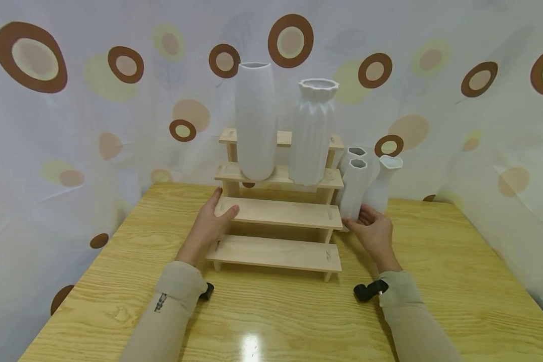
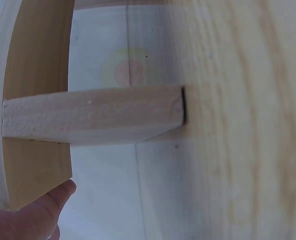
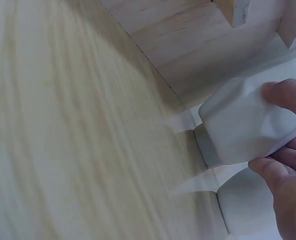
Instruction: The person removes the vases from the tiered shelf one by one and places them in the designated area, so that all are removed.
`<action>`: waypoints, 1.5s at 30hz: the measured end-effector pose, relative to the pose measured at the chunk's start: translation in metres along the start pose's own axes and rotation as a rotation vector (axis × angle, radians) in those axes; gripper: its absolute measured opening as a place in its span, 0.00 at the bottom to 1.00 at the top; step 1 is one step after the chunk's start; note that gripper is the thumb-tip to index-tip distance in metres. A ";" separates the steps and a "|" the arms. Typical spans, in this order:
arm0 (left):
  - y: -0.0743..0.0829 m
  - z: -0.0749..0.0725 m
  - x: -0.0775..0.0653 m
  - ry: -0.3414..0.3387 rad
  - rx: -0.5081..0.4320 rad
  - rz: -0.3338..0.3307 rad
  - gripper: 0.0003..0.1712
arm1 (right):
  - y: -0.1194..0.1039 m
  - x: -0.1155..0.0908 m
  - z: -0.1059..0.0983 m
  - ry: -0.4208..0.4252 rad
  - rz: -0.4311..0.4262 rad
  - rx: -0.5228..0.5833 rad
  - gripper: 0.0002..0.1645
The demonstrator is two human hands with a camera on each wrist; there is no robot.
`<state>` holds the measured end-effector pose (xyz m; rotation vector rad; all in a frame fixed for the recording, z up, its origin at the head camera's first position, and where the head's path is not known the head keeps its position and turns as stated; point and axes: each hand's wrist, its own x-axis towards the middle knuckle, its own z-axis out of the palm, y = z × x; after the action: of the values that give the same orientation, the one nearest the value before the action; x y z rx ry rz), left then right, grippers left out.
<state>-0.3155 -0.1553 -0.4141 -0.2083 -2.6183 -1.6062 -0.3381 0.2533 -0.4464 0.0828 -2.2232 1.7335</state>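
Observation:
A pale wooden stepped stand (image 1: 280, 212) is on the table. My left hand (image 1: 208, 223) grips the left end of its second step from the bottom, thumb lying over the top; in the left wrist view the fingers (image 2: 38, 215) show at the board's end. Beside the stand's right side, my right hand (image 1: 373, 234) holds the lower part of a slim white faceted vase (image 1: 354, 188) between thumb and fingers. Another white vase (image 3: 245, 205) is close behind those fingers in the right wrist view. Whether the held vase touches the table I cannot tell.
A tall smooth white vase (image 1: 255, 120) and a pleated white vase (image 1: 311, 136) stand on the second step from the top. A flared-neck white vase (image 1: 380, 186) stands right of the held one. A patterned cloth (image 1: 117, 115) hangs behind the wooden table (image 1: 434, 271).

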 end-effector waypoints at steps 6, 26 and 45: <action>0.002 -0.001 -0.001 0.003 -0.006 0.000 0.53 | 0.006 0.001 0.001 0.002 -0.009 0.001 0.35; 0.002 0.001 0.000 0.005 0.008 -0.003 0.53 | 0.010 -0.001 -0.003 -0.033 0.040 -0.051 0.35; 0.002 0.000 -0.001 0.007 -0.005 0.008 0.52 | -0.002 -0.001 -0.010 -0.108 0.072 -0.177 0.37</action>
<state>-0.3144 -0.1544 -0.4126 -0.2122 -2.6052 -1.6086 -0.3344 0.2619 -0.4430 0.0573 -2.4759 1.5939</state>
